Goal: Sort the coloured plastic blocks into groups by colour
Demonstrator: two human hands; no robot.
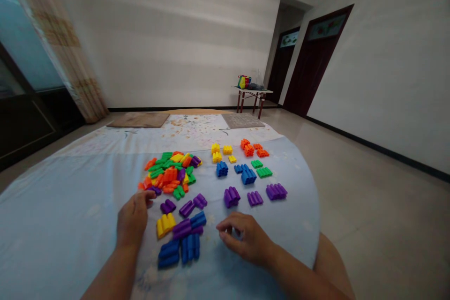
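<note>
My left hand is at the near left edge of a mixed pile of plastic blocks. Its fingertips reach beside a purple block, with thumb and finger apart. My right hand hovers over the cloth with loosely curled fingers, a small gap at the tips and nothing visible in them. Between the hands lie purple blocks, a yellow block, a purple and blue group and blue blocks. Just beyond my right hand sits a purple stack.
Sorted groups stand at the right: yellow blocks, orange blocks, green blocks, blue blocks and purple blocks. Two mats lie at the far edge of the cloth-covered table. A small table stands by the wall.
</note>
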